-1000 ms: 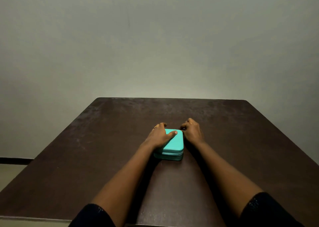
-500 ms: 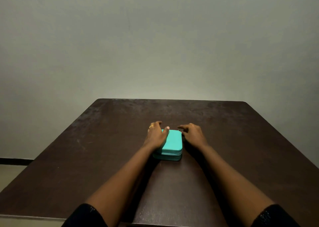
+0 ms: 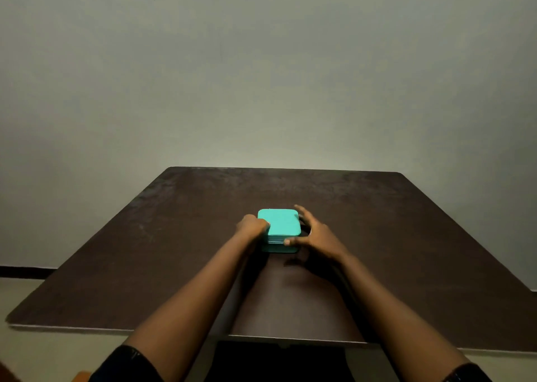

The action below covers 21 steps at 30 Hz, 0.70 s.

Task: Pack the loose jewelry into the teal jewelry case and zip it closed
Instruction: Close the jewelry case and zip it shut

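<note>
The teal jewelry case (image 3: 280,224) lies with its lid down in the middle of the dark brown table (image 3: 377,221). My left hand (image 3: 252,228) is pressed against the case's left side, its fingers curled at the edge and the thumb on the lid. My right hand (image 3: 312,233) is spread around the right front corner. Its thumb touches the front side at the zipper seam, and its fingers reach straight along the right side. No loose jewelry shows on the table. The zipper pull is not visible.
A plain grey wall stands behind the table's far edge. The near table edge (image 3: 290,338) runs under my forearms. Dark sleeves cover my upper arms at the bottom of the view.
The case has turned so a broad side faces me. My left hand slid off the lid to the left side and curled. My right hand opened and spread around the right front corner.
</note>
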### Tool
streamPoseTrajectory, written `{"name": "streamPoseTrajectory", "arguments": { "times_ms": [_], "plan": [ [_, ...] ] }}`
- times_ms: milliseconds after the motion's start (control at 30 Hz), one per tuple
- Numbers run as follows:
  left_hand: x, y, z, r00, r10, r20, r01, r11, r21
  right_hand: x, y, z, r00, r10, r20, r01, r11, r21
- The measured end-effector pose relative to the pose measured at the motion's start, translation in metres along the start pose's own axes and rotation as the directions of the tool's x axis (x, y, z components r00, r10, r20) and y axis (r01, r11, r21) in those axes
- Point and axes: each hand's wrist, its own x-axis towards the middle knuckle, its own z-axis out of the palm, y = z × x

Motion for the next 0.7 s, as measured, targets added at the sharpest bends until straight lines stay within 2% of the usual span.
{"name": "streamPoseTrajectory", "arguments": {
  "times_ms": [67,233,467,700],
  "plan": [
    [0.001,-0.002,0.002,1.000,-0.015,-0.005,0.015,0.998,-0.061,-0.004,-0.001,0.001,0.999,-0.001,0.044,0.006,0.993,-0.115],
    [0.006,0.001,0.003,0.999,-0.015,-0.042,0.009,0.991,-0.135,0.003,-0.003,0.004,1.000,0.014,0.013,-0.009,0.955,-0.298],
    [0.033,0.015,0.007,0.996,-0.048,-0.071,0.034,0.980,-0.196,0.037,-0.003,-0.006,0.998,0.047,-0.044,-0.058,0.946,-0.318],
    [0.068,0.028,0.016,0.992,-0.078,-0.097,0.053,0.971,-0.234,0.078,-0.003,-0.018,0.997,0.061,-0.038,-0.070,0.938,-0.338]
  ]
}}
